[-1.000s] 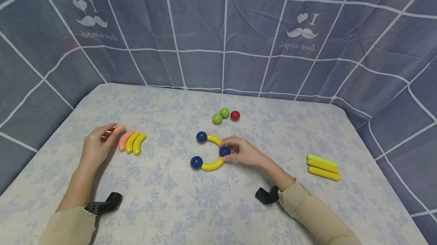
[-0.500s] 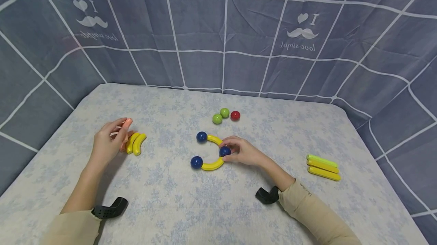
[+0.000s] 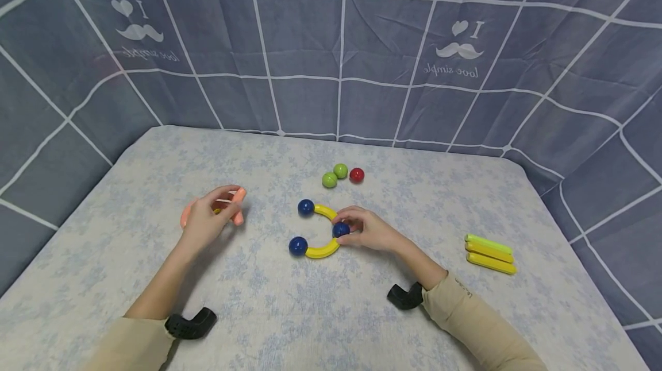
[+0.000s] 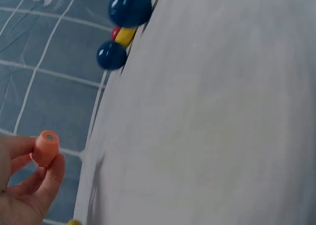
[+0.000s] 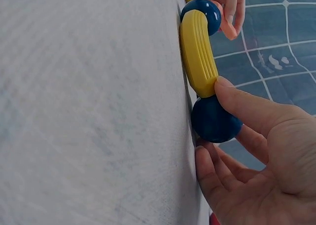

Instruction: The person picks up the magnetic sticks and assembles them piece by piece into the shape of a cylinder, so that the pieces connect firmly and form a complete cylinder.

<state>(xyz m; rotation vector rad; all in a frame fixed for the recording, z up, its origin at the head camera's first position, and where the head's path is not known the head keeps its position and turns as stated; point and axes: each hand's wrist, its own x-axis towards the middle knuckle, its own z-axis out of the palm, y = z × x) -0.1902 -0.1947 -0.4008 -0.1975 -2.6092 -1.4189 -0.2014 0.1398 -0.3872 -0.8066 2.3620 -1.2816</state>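
My left hand (image 3: 207,221) pinches an orange curved rod (image 3: 239,194) between thumb and fingers, above the table. In the left wrist view, a small hole shows in the end of this orange rod (image 4: 47,148). My right hand (image 3: 369,230) grips the middle blue ball (image 3: 341,229) of a half-ring on the table. Two yellow curved rods (image 3: 322,251) meet at that ball, and blue balls (image 3: 297,246) cap both far ends. The right wrist view shows the thumb touching the lower yellow rod (image 5: 198,52). Another orange curved rod (image 3: 186,215) lies partly behind my left hand.
Two green balls (image 3: 329,180) and a red ball (image 3: 357,175) lie at the back middle of the table (image 3: 279,313). Several straight yellow and lime rods (image 3: 490,262) lie at the right. Yellow curved rods are mostly hidden behind my left hand. A grey-blue gridded curtain (image 3: 300,32) surrounds the table.
My left hand has lifted the orange curved rod from beside the others and carried it right, toward the half-ring. The right hand and the half-ring have stayed in place.
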